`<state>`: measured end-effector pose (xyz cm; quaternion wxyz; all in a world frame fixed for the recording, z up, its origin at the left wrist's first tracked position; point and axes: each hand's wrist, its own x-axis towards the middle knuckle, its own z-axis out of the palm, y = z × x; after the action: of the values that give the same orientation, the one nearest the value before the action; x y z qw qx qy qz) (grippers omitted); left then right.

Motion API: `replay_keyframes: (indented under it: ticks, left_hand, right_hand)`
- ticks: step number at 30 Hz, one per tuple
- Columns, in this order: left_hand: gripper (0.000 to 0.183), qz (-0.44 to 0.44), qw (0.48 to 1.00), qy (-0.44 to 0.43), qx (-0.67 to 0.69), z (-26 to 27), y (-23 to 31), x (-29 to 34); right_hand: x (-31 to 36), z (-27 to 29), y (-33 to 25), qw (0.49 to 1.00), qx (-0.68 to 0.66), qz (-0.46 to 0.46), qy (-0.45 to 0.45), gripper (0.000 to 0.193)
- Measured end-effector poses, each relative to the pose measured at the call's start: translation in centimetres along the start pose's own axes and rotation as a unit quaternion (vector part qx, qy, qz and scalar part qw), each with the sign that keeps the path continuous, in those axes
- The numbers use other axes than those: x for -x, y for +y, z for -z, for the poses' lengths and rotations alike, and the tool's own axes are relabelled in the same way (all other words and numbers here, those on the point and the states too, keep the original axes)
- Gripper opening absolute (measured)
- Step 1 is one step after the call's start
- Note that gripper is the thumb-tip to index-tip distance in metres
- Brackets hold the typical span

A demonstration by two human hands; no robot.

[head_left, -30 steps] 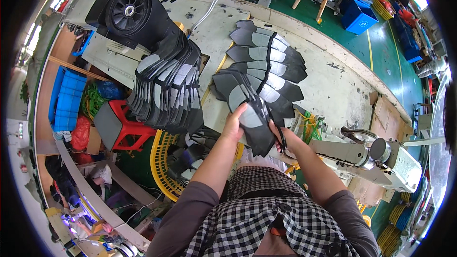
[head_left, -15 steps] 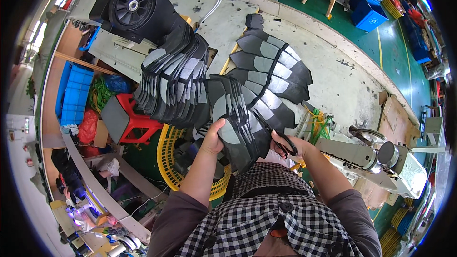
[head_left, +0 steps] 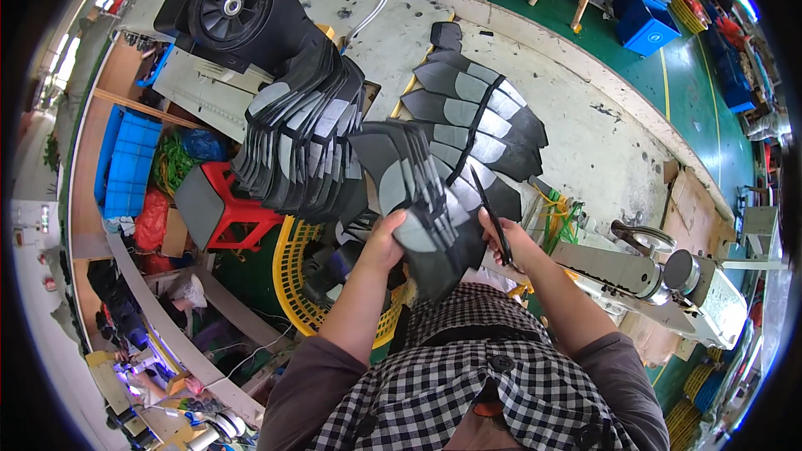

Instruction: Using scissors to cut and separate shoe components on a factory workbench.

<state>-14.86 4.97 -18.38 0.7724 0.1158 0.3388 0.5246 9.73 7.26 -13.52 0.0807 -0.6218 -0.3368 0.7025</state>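
Observation:
My left hand (head_left: 387,240) is closed round the left edge of a bundle of black and grey cut pieces (head_left: 422,234), thin and layered like shoe-upper parts. In my right hand (head_left: 510,242) is a pair of black scissors (head_left: 493,211), blades pointing up and away along the bundle's right side. Just beyond the scissors, a row of similar overlapping pieces (head_left: 480,108) runs across the table, with a dark band along its middle. To the left, a thick stack of pieces (head_left: 305,142) drapes over the table's edge.
A yellow basket (head_left: 288,271) holding dark pieces stands below the bundle. Left of it is a red stool (head_left: 242,209) with a grey top. A sewing machine (head_left: 635,271) is at right, a black wheel-like machine part (head_left: 230,7) at far left of the pale table (head_left: 601,134).
The scissors have swung to a more upright angle and the right hand has shifted slightly right. The bundle's upper end has tilted left and upward in the left hand.

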Motion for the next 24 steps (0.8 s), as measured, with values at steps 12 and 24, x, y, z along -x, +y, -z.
replay_keyframes:
  ticks: [12,24]
  left_hand:
    - [0.047,0.052,0.998,0.040,-0.021,-0.2,0.2,-1.2]
    - [0.057,0.045,0.997,0.012,-0.056,2.5,-0.2,2.7]
  right_hand:
    - [0.6,1.2,1.4,0.987,0.039,-0.045,-0.149,0.075]
    - [2.0,-1.9,0.8,0.999,0.004,-0.019,-0.033,0.076]
